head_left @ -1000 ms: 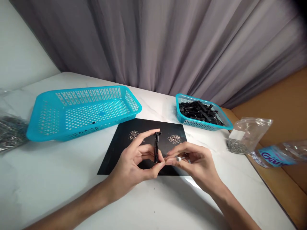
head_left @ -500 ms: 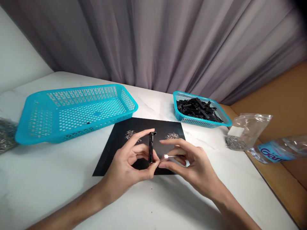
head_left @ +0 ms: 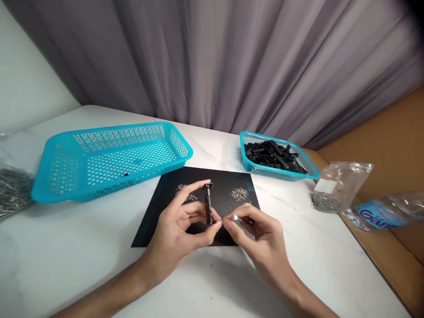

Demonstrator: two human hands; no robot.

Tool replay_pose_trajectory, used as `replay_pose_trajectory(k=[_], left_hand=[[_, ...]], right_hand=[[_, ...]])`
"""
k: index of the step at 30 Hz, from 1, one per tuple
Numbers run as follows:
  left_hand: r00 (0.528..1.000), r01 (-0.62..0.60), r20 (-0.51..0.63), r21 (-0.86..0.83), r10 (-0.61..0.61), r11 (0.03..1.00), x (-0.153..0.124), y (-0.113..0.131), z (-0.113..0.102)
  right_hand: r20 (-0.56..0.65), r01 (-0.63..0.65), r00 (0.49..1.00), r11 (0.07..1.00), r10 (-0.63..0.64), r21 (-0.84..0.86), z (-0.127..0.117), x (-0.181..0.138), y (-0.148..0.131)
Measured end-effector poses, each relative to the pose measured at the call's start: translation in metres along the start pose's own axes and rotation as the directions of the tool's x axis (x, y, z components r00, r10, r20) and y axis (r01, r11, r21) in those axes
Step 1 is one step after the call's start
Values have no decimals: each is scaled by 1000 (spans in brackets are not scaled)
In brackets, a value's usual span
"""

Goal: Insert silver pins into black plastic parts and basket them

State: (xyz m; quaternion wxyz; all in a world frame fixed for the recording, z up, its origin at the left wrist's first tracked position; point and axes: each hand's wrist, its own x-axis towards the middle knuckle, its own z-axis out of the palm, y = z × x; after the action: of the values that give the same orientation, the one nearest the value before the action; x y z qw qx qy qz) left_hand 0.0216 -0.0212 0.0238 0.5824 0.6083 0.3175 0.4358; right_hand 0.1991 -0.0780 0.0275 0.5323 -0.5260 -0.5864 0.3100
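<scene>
My left hand (head_left: 180, 227) is closed round a narrow black plastic part (head_left: 208, 204), its index finger on the top end and its thumb near the bottom. The part stands almost upright above a black mat (head_left: 149, 221). My right hand (head_left: 261, 232) is closed, with a thin white-tipped tool (head_left: 235, 217) lodged between its fingers. Its thumb and index finger pinch together right beside the left thumb tip; whatever is between them is too small to make out. Small piles of metal pieces, one on the left (head_left: 185, 193) and one on the right (head_left: 239, 193), lie on the mat behind the hands.
A large blue basket (head_left: 112, 185) with a tiny dark piece inside stands left. Behind, to the right, a smaller blue basket (head_left: 274, 174) holds many black parts (head_left: 274, 154). Bags of metal pieces lie left (head_left: 15, 190) and right (head_left: 334, 194), near a plastic bottle (head_left: 380, 214).
My right thumb and index finger, apart before, have come together beside the left thumb. The white-tipped tool has shifted slightly right. My left hand keeps its hold on the black part.
</scene>
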Motion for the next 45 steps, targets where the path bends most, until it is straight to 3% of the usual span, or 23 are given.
replay_pose_trajectory(k=[3,6,12,20,25,34,41,45], left_hand=[[997,26,64,84,-31,996,2,-4,-8],[995,-7,103,190,-12,982,3,-7,-16],[987,-72,155,253,33,965,1,-10,-15],[985,-144,133,299,108,943,-2,-12,-12],[977,-200,143,355,158,913,-3,-12,-11],[969,-246,133,406,209,880,-4,-11,-9],[971,-234,124,343,203,910,-5,-9,-7],[972,-233,118,336,204,913,-7,-9,-9]], right_hand=[[-22,164,985,971,-170,-176,-6,10,0],[38,302,952,908,-304,-289,-15,24,1],[147,454,891,829,-430,-325,-16,31,1],[127,490,869,795,-478,-357,-7,26,2],[62,487,851,739,-522,-464,-1,20,4],[81,501,805,600,-588,-623,5,8,10],[27,539,726,545,-687,-642,10,-6,30],[80,591,726,560,-683,-580,12,-5,33]])
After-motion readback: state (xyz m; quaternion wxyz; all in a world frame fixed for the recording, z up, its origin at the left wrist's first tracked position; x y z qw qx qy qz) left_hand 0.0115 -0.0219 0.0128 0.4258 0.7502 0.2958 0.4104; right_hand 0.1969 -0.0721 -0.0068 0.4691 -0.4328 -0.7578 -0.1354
